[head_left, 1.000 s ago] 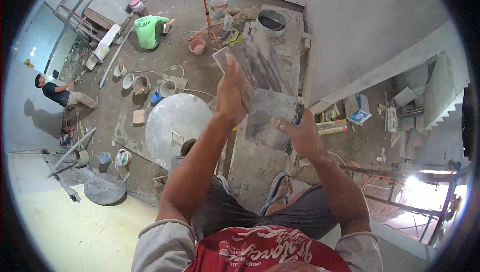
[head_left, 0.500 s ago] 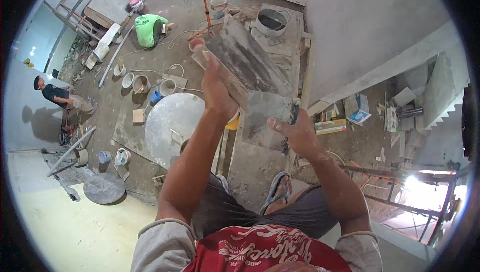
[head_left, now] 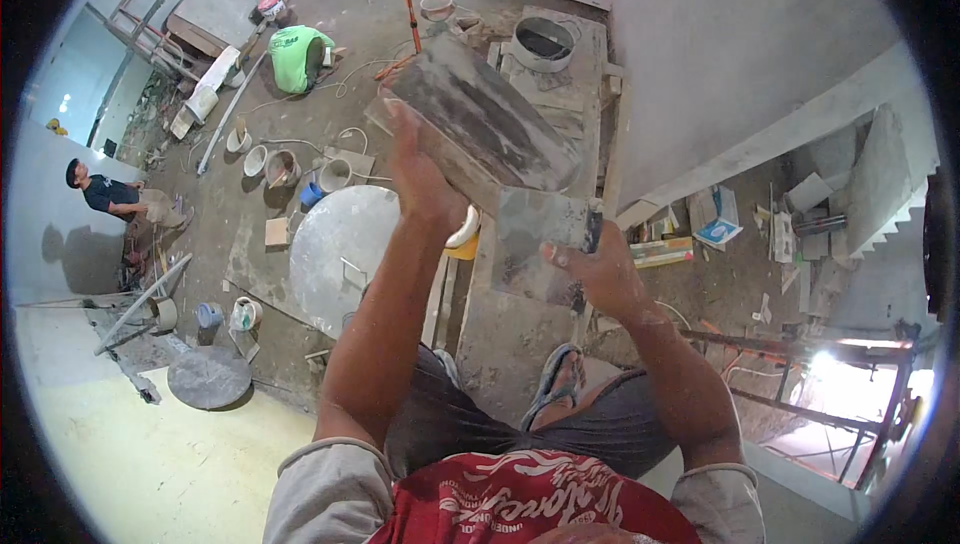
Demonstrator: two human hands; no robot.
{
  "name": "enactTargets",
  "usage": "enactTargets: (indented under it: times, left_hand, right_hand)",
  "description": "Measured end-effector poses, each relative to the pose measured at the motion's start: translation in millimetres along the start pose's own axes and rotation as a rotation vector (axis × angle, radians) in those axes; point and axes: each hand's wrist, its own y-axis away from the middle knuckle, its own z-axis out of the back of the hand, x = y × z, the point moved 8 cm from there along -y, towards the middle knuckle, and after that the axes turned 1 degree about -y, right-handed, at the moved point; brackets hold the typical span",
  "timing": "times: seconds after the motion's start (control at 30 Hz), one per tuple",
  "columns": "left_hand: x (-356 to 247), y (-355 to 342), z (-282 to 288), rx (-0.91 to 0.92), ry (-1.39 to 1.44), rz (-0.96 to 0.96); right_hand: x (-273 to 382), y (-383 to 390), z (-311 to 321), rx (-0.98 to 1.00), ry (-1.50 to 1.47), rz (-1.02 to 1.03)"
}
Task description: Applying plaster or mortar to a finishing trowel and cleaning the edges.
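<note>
Thumb and fingers of the right hand [head_left: 614,276] pinch a flat grey blade [head_left: 528,256] at the near end of a smeared board [head_left: 478,112] by the left hand [head_left: 428,186], whose clasp cannot be told, seemingly mid-scrape, the next stroke calling for even pressure.

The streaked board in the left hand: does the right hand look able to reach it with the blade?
Probably yes: the right hand holds the grey blade beside the streaked board, and nothing visible stands between them, though depth is hard to judge.
</note>
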Motion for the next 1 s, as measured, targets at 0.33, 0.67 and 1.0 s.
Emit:
enactTargets:
  times: [0.33, 0.67, 1.0]
  left_hand:
    - [-6, 4, 1, -0.041, 0.049, 0.035]
    - [-4, 3, 11, -0.075, 0.009, 0.004]
    - [-5, 6, 6, -0.041, 0.021, -0.014]
  right_hand:
    - [0, 1, -1, 0.025, 0.067, -0.075]
    - [12, 4, -5, 0.008, -0.007, 0.008]
    - [-2, 0, -6, 0.053, -0.042, -0.023]
